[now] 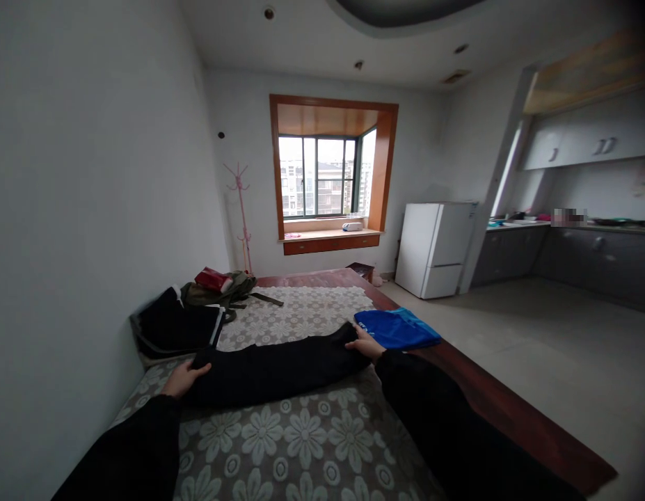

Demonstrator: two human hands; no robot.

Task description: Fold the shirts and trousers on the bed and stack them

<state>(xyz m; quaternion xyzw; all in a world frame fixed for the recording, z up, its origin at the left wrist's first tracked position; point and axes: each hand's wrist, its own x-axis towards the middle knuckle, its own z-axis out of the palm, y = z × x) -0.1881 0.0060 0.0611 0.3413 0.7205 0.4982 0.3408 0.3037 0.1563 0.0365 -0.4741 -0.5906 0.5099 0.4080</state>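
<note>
A long black cloth (280, 372) is stretched sideways between my two hands, low over a table or bed top with a grey floral cover (306, 435). My left hand (185, 378) is closed on its left end, thumb on top. My right hand (364, 344) pinches the right end, where the fabric bunches up. Just beyond my right hand lies a folded blue garment (395, 328). The cloth hides part of the floral cover, and its exact shape cannot be made out.
At the back left are a black bag or case (179, 323), a green backpack (239, 289) and a red packet (212, 280), near the wall. A dark red wooden edge (510, 403) runs along the right. Farther off stand a pink coat rack (242, 216) and a white fridge (437, 243).
</note>
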